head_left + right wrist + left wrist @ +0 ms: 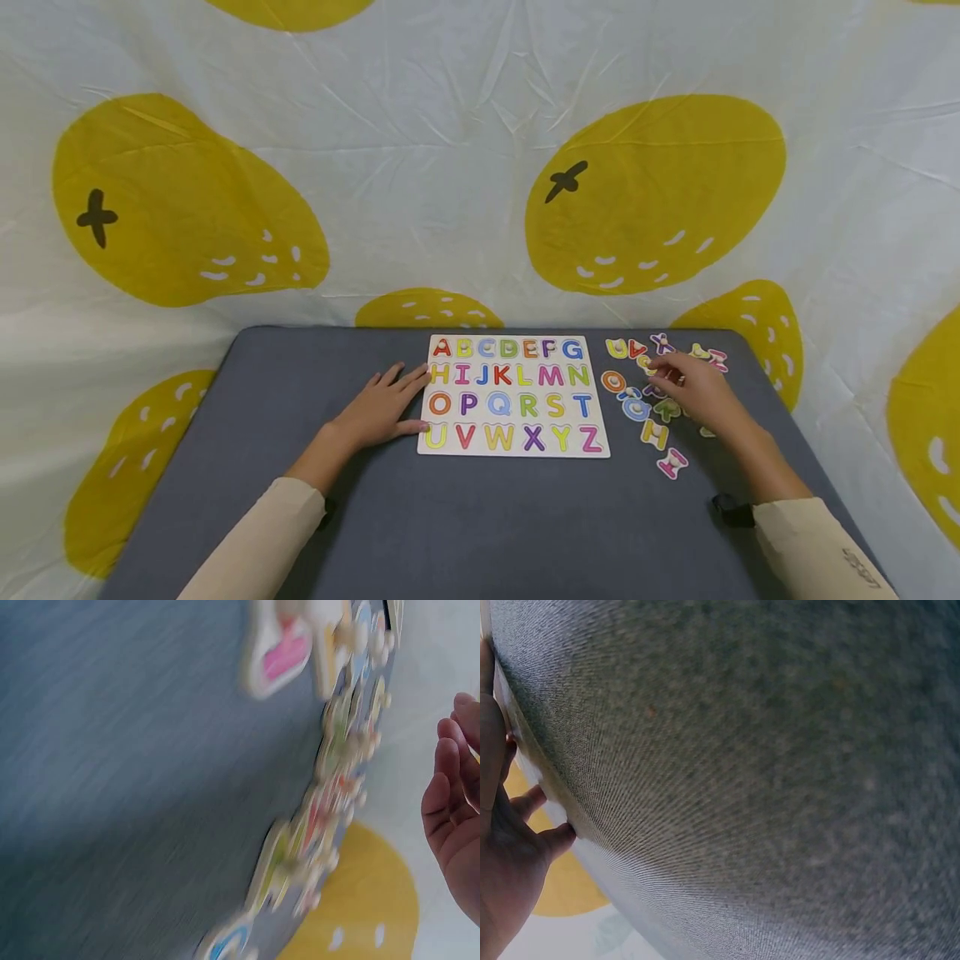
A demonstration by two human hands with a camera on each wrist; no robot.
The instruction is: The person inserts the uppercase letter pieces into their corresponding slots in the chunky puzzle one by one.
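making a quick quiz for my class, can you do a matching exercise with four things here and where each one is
Column one
1. letter board
2. left hand
3. patterned cloth
4. right hand

Column two
A. behind the table
B. flat on the table, between the two hands
C. over the loose letter pieces
D. touching the left edge of the letter board

Right pairs: 1-B, 2-D, 3-A, 4-C
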